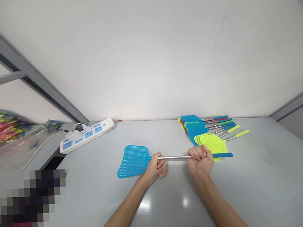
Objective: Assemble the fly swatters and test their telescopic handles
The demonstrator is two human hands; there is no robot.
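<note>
A blue fly swatter (135, 161) with a metal rod and blue handle lies level across the view, held in both hands above the table. My left hand (155, 167) is closed around the rod close to the perforated head, thumb along the top. Toward the other end, my right hand (200, 161) is wrapped in a fist where the rod meets the handle, whose tip sticks out to the right. Just behind that fist is a pile of fly swatters (192, 130) in blue, yellow-green and red, fanned out with their handles to the right.
On the left of the grey table (95, 199) is a white power strip (86, 135) with plugs and a cable. Colourful plastic-wrapped items (9, 128) lie at the far left. A white wall (149, 60) rises behind the table, with grey metal frame bars (34, 70) at the side.
</note>
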